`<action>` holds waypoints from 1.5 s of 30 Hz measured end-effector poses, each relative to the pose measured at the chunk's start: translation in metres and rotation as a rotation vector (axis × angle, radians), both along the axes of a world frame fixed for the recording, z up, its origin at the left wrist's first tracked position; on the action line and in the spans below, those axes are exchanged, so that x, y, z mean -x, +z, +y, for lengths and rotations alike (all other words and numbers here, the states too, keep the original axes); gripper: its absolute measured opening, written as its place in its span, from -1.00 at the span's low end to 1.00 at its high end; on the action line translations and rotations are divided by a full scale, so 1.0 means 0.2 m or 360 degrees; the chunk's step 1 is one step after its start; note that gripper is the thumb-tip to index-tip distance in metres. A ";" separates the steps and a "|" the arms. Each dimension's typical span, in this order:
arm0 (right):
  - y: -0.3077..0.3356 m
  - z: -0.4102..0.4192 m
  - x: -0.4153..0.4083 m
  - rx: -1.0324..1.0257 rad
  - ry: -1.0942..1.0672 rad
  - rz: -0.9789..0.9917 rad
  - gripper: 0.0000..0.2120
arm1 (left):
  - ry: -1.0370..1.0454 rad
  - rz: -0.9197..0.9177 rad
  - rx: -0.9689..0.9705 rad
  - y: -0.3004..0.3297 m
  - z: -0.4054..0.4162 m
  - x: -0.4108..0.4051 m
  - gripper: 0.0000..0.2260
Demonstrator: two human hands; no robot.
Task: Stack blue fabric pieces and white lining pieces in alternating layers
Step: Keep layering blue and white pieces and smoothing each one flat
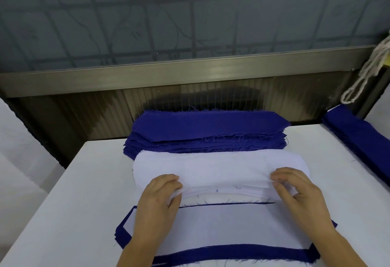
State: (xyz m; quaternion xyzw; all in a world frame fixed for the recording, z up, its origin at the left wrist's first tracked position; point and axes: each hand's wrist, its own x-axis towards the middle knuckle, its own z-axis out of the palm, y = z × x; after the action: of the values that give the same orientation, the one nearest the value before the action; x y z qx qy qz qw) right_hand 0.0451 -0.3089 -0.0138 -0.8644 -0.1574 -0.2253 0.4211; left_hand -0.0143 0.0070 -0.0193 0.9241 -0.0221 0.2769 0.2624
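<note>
1. i stand at a flat white table [95, 182] with both my hands over a pile of white lining pieces [211, 165] in the middle of it.
2. my left hand [158, 197] grips the near left edge of the white lining pile, with the fingers curled over the top and the thumb tucked under the lifted layers.
3. my right hand [299, 190] pinches the near right edge of the same pile, with the fingertips bent onto the cloth.
4. between my hands the near edge of the pile is raised off the table, and several thin white layers show there.
5. just nearer to me lies the layered stack [221, 228]: a white lining piece on top, and a deep blue fabric piece under it that shows as a border along the left, the near side and the right corner.
6. both my forearms lie across this layered stack.
7. behind the white pile, touching its far edge, sits a thick stack of deep blue fabric pieces [209, 127] with frayed edges and clipped corners.
8. a second stack of blue fabric [356, 133] lies at the right edge of the table, well apart from my hands.
9. a twisted off-white cord [367, 70] hangs at the far right, above that stack.
10. i can read no label, brand or writing on any cloth or surface.
</note>
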 end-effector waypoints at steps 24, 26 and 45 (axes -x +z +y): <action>0.32 -0.11 0.13 0.0002 0.0348 0.0942 -0.71 | -0.0317 0.1137 0.0449 0.44 0.21 0.17 -0.72; 0.28 -0.10 0.11 0.0185 0.0311 0.1058 -0.70 | -0.0298 0.1231 0.0309 0.38 0.20 0.15 -0.72; -0.09 -0.20 0.24 0.0825 0.0277 0.0015 -0.59 | -0.0306 0.0335 -0.0255 0.02 0.12 0.31 -0.53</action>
State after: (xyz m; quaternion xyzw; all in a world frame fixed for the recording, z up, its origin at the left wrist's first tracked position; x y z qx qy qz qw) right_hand -0.0037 -0.3480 -0.0310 -0.9276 -0.2815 -0.1364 0.2041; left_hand -0.0753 0.0318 -0.0163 0.9597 -0.1048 0.1495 0.2138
